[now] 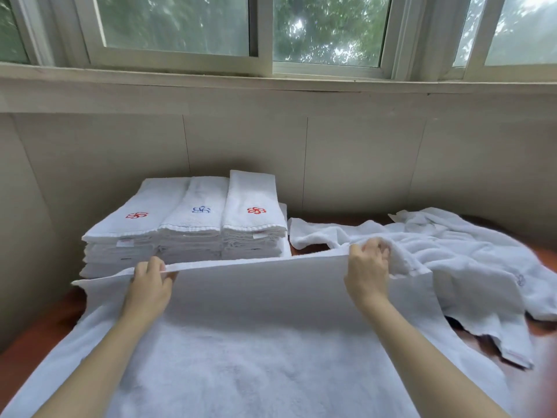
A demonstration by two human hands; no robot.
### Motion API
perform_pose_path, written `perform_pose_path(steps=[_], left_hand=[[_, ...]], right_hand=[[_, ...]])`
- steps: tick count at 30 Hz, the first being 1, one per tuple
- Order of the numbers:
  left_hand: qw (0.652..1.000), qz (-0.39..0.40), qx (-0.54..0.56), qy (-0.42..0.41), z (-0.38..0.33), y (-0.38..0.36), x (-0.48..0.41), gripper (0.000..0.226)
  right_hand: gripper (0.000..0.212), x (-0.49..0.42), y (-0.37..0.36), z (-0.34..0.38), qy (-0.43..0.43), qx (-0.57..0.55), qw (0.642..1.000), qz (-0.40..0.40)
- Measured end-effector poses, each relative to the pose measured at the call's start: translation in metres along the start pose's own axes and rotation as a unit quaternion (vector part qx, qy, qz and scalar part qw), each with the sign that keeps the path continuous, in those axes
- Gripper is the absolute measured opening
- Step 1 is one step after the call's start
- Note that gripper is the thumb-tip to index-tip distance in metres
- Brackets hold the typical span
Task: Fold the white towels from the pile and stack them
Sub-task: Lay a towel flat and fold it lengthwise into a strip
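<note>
Head camera, and the folded stack was the anchor: three columns side by side, backed up against the wall panel. A red emblem showed on top of the stack's left column and a blue emblem on the middle one. A second red emblem sat on the right column, which stood a touch higher than its neighbours.

Right in front of the stack lay the towel being folded, spread wide toward the person. Its far edge was lifted off the table and drawn into a straight line. The left hand had that edge in front of the stack's left column, fingers curled over the hem and clamped on the cloth. The right hand held the same edge, in front of the stack and just past its right column, fingers closed round a bunched bit of towel. Both forearms reached out over the spread cloth.

To the right of the stack the pile of unfolded towels lay crumpled, its nearest end just beside the right column. The reddish-brown table showed in front of the stack, off to its left. Above and behind the stack ran the window, with green leaves beyond the glass.
</note>
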State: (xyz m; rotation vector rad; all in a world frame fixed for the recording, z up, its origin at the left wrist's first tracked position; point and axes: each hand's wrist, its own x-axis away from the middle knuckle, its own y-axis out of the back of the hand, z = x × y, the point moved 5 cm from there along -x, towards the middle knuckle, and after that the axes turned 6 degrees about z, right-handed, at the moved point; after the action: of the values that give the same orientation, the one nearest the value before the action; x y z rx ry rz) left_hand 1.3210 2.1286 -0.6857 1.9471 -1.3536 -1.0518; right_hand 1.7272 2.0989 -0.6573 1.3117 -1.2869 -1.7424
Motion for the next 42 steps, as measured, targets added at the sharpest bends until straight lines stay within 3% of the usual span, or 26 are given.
perform_pose_path(steps=[4, 6, 9, 11, 14, 17, 22, 28, 31, 37, 42], left_hand=[[0.997, 0.035, -0.058, 0.030, 0.009, 0.009, 0.025, 0.031], [0.991, 0.081, -0.098, 0.046, 0.021, 0.006, 0.041, 0.030], [0.974, 0.170, -0.133, 0.071, 0.041, -0.002, 0.068, 0.025], [0.968, 0.208, -0.114, 0.082, 0.052, -0.007, 0.086, 0.038], [0.973, 0.198, -0.083, 0.081, 0.059, -0.004, 0.106, 0.054], [0.971, 0.203, -0.095, 0.084, 0.060, 0.003, 0.117, 0.061], [0.969, 0.205, -0.113, 0.085, 0.051, 0.010, 0.128, 0.065], [0.967, 0.214, -0.094, 0.101, 0.050, 0.007, 0.134, 0.063], [0.970, 0.198, -0.092, 0.103, 0.051, 0.007, 0.133, 0.062], [0.975, 0.161, -0.092, 0.122, 0.050, 0.015, 0.125, 0.061], [0.978, 0.087, -0.074, 0.173, 0.063, 0.026, 0.128, 0.048]], right_hand=[[0.039, 0.023, 0.003, -0.014, -0.030, 0.041, 0.998, 0.033], [0.035, 0.041, -0.002, -0.020, -0.042, 0.037, 0.995, 0.082], [0.035, 0.070, -0.015, -0.027, -0.035, -0.043, 0.988, 0.144], [0.033, 0.089, -0.021, -0.029, -0.032, -0.094, 0.982, 0.161], [0.017, 0.116, -0.027, -0.038, -0.030, -0.145, 0.977, 0.151], [0.020, 0.131, -0.030, -0.047, -0.023, -0.157, 0.973, 0.166], [0.028, 0.137, -0.023, -0.059, -0.042, -0.184, 0.972, 0.141], [0.015, 0.139, -0.018, -0.067, -0.028, -0.146, 0.985, 0.085], [0.009, 0.138, -0.025, -0.065, -0.003, -0.139, 0.981, 0.132], [0.027, 0.135, -0.031, -0.066, -0.032, -0.120, 0.974, 0.191], [0.043, 0.136, -0.022, -0.041, -0.103, 0.018, 0.971, 0.215]])
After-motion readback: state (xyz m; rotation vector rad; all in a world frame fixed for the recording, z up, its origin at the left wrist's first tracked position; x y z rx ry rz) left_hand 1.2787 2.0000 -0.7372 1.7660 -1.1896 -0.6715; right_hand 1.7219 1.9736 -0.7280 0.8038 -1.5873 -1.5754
